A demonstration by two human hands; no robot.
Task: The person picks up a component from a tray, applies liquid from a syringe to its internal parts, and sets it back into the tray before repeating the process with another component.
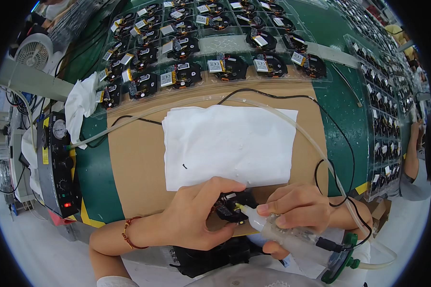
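Note:
Curled round a small black circuit assembly (232, 202), my left hand (192, 213) grips it by its sides near the cardboard's front edge. A glue dispensing syringe (292, 237) lies in my right hand (299, 210), tilted with its nozzle toward the left. The nozzle's yellowish tip meets the assembly or sits just over it; I cannot tell which. A green cap closes the syringe's rear end, where a clear hose and a black cable lead off. My fingers and the syringe hide parts of the assembly.
White sheets (230, 143) lie on a brown cardboard mat (134, 167). Behind them, clear trays (201, 83) hold several black assemblies with silver batteries. A black dispenser controller (57, 162) stands at left; its hose (316, 146) arches across the mat. Metal tweezers (347, 85) lie at right, near another tray (383, 119).

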